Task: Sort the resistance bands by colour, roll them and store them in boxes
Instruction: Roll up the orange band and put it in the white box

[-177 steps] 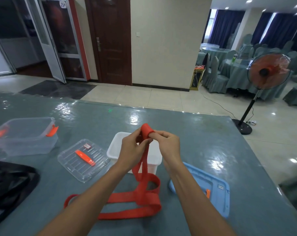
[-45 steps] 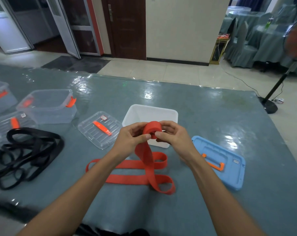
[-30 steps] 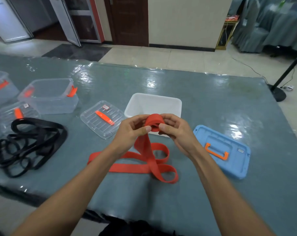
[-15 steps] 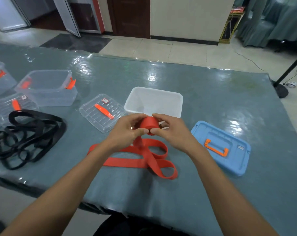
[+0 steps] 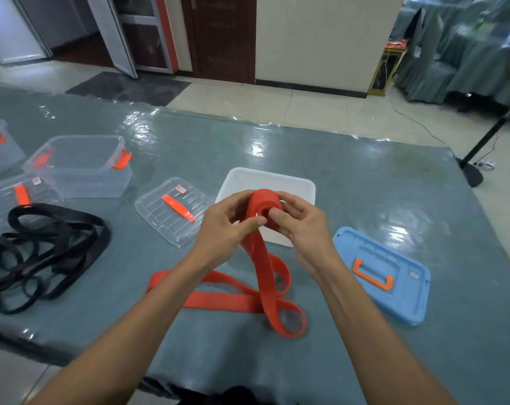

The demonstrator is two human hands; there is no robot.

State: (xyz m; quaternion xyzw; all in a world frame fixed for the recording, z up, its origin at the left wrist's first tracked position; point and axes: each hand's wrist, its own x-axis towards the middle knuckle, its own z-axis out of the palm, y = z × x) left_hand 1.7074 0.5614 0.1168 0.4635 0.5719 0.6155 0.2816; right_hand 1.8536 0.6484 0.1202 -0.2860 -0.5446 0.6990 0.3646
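This looks like a hotel banquet hall or function room: off to the right stand tables (image 5: 478,45) draped to the floor in grey-blue cloth, with chairs (image 5: 420,77) in matching covers beside them. The floor (image 5: 320,112) is glossy pale tile, a dark wooden door (image 5: 223,36) and glazed doors (image 5: 142,33) line the far side, and a fan stand (image 5: 472,174) sits on the tiles with its cable trailing. The long table (image 5: 393,194) in front of me wears a similar grey-blue cloth under a shiny clear plastic sheet.
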